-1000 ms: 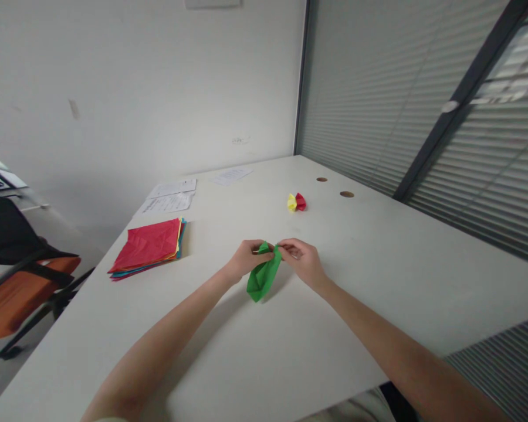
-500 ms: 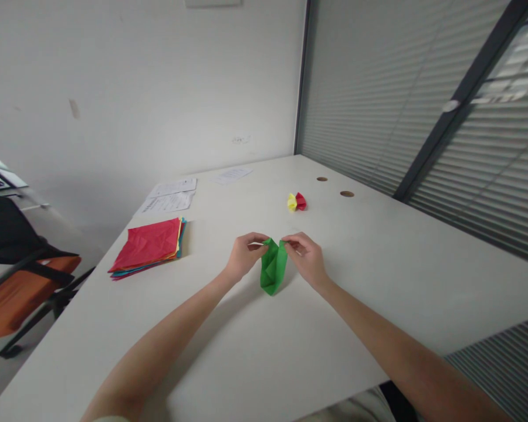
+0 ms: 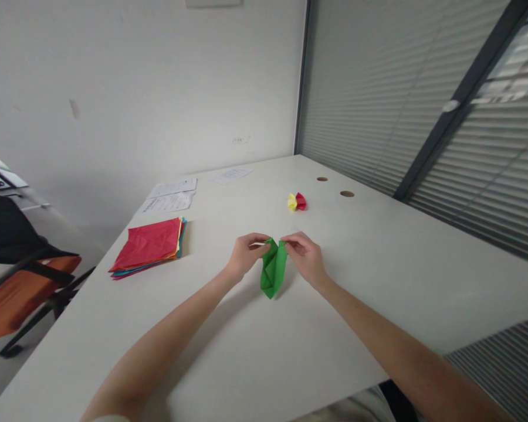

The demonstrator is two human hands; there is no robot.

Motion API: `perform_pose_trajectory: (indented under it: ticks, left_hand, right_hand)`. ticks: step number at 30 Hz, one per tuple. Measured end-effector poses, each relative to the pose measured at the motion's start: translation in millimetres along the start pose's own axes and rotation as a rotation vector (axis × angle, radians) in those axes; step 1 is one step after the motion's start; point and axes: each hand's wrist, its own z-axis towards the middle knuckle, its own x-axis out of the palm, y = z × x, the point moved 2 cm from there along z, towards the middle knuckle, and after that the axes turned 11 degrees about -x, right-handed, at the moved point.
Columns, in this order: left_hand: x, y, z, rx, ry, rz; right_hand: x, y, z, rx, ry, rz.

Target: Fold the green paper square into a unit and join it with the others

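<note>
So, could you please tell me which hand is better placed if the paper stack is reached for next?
Probably the left hand: the paper stack lies on its side, and the right hand is farther off, beyond the green paper. Both pinch that paper, so the left would first need to release it.

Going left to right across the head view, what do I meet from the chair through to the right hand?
Orange-seated chair → stack of colored sheets → left hand → green paper → right hand.
</note>
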Motion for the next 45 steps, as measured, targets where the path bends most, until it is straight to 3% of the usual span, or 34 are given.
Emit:
perform_pose_trajectory:
  ticks: [7,16,24,35,39,45]
  left_hand:
    - [2.3,0,-2,-0.054,0.029,-0.087]
    - [8.2,4,-8,-0.198,0.095,-0.234]
    - [10.1,10,-6,-0.144,0.151,-0.193]
    - [10.9,7,-7,-0.068,0.089,-0.068]
    - [9.7,7,-5,-0.054,0.050,-0.031]
    - [8.0,6,-4,-0.049,0.066,-0.037]
  right_hand:
    - [0,3,2,-0.005,0.002,0.023]
    - [-2,3,4,0.108,-0.089,0.118]
    - [2,0,2,0.111,-0.097,0.133]
    - [5,0,-1,0.089,-0.105,0.147]
    - [6,1,-1,0.143,-0.090,0.174]
    - [7,-2,-2,0.178,-0.174,0.190]
